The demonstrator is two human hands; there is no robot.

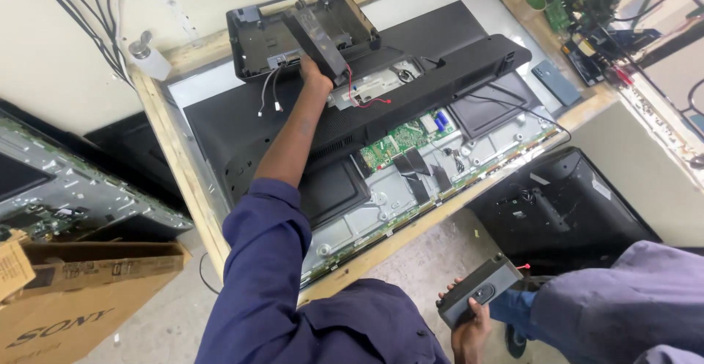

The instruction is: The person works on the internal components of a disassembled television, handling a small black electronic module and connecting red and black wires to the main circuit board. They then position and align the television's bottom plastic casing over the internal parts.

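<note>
Right hand (469, 327) grips speaker (480, 289) — low.

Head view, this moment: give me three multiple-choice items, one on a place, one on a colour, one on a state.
1. Where does the left hand hold its black speaker box?
A. Over the far edge of the opened television
B. On the cardboard box
C. On the floor

2. What colour is the circuit board in the television?
A. Blue
B. Green
C. White

3. How is the right hand?
A. Empty and open
B. Resting on the workbench
C. Closed on a second speaker box

Answers: 1 A, the arm reaches across the back cover; 2 B, green shows beside the metal chassis; 3 C, fingers wrap the box low, off the bench.
</note>
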